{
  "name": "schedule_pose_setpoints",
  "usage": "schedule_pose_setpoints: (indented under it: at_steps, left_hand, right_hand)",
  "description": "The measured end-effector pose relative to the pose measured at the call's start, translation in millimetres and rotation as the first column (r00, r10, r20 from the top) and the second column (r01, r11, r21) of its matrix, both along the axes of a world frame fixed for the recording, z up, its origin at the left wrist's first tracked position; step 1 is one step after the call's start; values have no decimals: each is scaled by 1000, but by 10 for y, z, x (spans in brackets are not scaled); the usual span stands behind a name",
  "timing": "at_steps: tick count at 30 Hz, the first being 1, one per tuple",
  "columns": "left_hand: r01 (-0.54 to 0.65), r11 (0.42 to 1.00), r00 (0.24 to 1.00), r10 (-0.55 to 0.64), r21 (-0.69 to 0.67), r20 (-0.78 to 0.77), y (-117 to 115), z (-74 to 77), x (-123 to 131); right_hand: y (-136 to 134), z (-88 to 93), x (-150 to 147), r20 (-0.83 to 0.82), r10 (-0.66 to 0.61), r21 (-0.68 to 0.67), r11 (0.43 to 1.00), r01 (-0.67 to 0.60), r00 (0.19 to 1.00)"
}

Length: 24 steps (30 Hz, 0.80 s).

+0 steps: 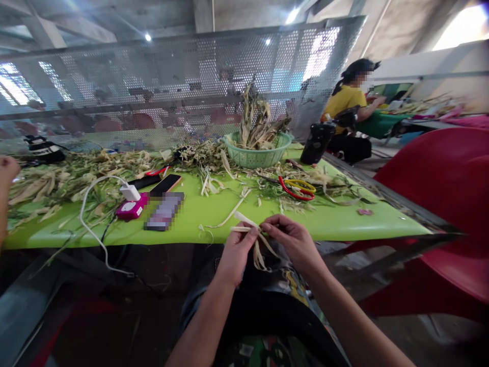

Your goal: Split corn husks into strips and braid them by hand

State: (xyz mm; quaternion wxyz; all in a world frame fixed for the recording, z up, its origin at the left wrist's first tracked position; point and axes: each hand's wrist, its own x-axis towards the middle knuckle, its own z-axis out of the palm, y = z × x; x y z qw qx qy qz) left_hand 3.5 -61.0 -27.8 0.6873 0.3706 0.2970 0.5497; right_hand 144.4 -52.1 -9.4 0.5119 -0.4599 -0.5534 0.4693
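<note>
Pale strips of dried husk (259, 256) hang between my two hands, just off the table's front edge and above my lap. My left hand (237, 251) is closed on them, its thumb pressed over the crossing strips. My right hand (289, 237) pinches the same bundle from the right, thumb and fingertips together near its middle. One strip sticks up to the upper left, and others dangle below. On the green table (206, 232), a long loose strip (233, 209) lies just beyond my hands. The fingertips partly hide the crossing point.
Scissors with red and yellow handles (300, 188), a green basket of dried husks (260, 155), a black bottle (318, 142), two phones, a pink socket block (132, 206) with a white cable, and husk piles. Red chair (439, 188) right; a person in yellow beyond; another person's arm far left.
</note>
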Motion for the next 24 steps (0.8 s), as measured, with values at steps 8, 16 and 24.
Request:
schedule_pose_setpoints:
  at_steps: [8, 16, 24]
  left_hand:
    - [41, 994, 988, -25, 98, -154, -5, -28, -80]
    - [15, 996, 990, -3, 85, -141, 5, -80, -58]
    - [-83, 994, 994, 88, 69, -64, 37, -99, 16]
  right_hand:
    - [70, -50, 70, 264, -145, 227, 970, 85, 954]
    - [145, -22, 94, 264, -156, 194, 975, 106, 952]
    - [-7, 26, 130, 248, 30, 51, 998, -44, 968]
